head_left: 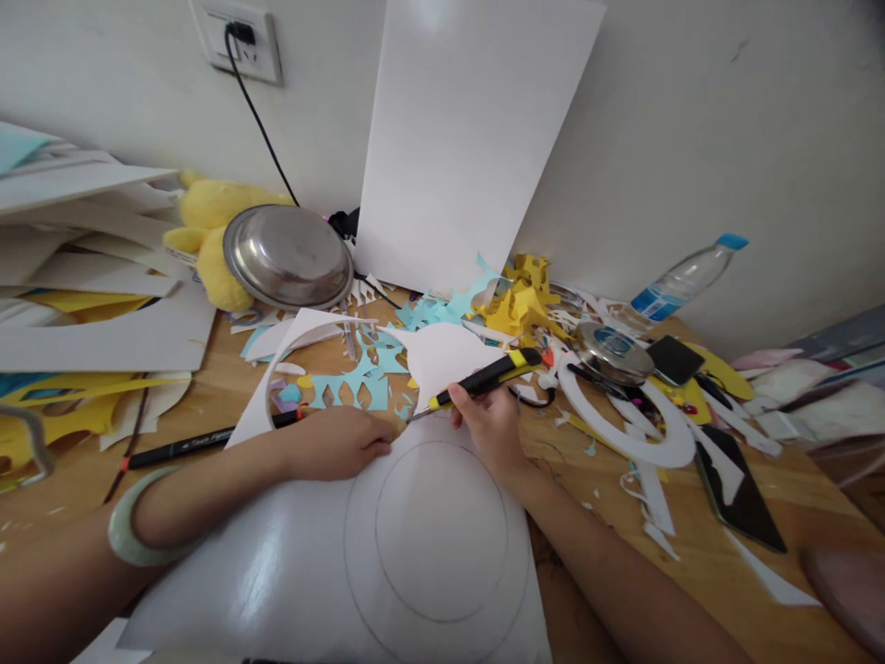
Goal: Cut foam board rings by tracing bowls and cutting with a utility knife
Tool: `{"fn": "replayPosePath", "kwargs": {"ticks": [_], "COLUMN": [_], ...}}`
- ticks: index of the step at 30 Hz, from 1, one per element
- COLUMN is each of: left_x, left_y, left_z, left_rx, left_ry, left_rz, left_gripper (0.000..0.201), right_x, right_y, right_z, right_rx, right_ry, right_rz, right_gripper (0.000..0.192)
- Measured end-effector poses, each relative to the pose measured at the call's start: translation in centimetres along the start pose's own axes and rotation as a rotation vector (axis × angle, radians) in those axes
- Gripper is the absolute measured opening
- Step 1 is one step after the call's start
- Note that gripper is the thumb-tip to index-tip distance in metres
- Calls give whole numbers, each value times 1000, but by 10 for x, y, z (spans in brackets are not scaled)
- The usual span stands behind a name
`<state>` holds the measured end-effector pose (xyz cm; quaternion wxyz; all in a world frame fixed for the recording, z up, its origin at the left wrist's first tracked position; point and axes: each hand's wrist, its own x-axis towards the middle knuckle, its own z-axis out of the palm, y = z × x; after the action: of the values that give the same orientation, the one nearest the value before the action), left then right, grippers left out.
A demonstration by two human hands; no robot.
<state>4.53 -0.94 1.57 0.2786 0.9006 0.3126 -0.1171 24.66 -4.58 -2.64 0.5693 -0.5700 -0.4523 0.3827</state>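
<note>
A glossy white sheet (269, 553) lies nearest, at the near edge of the tabletop (802, 503), with two circles drawn on it, one inside the other. The hands are apart but close, above the circles. The right hand (492, 433) is clamped around a black-and-yellow utility knife (484, 376), whose blade slants down toward the sheet just beside the left hand's fingers. The left hand (346, 443) rests on the sheet with its fingers curled under; whether they grip anything cannot be told. A pale bangle (131, 518) circles the left forearm. Beyond that arm a curved white strip (266, 373) arches over a black marker (183, 447), and light-blue scraps (366, 380) lie within the curve. Toward the far edge, yellow scraps (524, 312) are heaped near the foot of a white panel (477, 138) that leans on the wall. Left of the panel, an upturned metal bowl (290, 254) touches a yellow plush toy (225, 284); layered sheets (138, 318) fill the far left corner. Toward the right edge lie a white ring (667, 450) and a dark flat device (743, 516), with a clear bottle (684, 277) near the far right corner.
</note>
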Motion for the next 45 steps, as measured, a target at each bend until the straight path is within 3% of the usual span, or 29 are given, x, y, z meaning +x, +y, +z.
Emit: {"fn": "replayPosePath", "kwargs": {"ticks": [7, 14, 19, 22, 25, 28, 35, 45], "left_x": [-4, -6, -8, -9, -7, -5, 0, 0], "left_y": [2, 0, 3, 4, 5, 6, 7, 11], "left_z": [-6, -10, -9, -9, -11, -11, 2, 1], "left_rx": [-29, -96, -78, -91, -138, -148, -20, 32], "left_ry": [-41, -59, -87, -85, -110, -111, -53, -65], "left_rz": [14, 116, 149, 139, 138, 109, -30, -64], "left_gripper": [18, 17, 20, 20, 22, 27, 28, 25], "right_x": [-4, 4, 8, 7, 7, 9, 12, 12], "right_y": [-1, -7, -19, -21, -18, -15, -11, -7], "right_z": [-2, -12, -8, -5, -4, -3, -2, -1], "right_rx": [33, 292, 502, 605, 671, 741, 784, 801], "right_ry": [-55, -162, -326, -475, -583, -605, -637, -590], "right_rz": [30, -52, -83, 9, 68, 44, -15, -32], "right_gripper": [27, 21, 16, 24, 10, 21, 22, 23]}}
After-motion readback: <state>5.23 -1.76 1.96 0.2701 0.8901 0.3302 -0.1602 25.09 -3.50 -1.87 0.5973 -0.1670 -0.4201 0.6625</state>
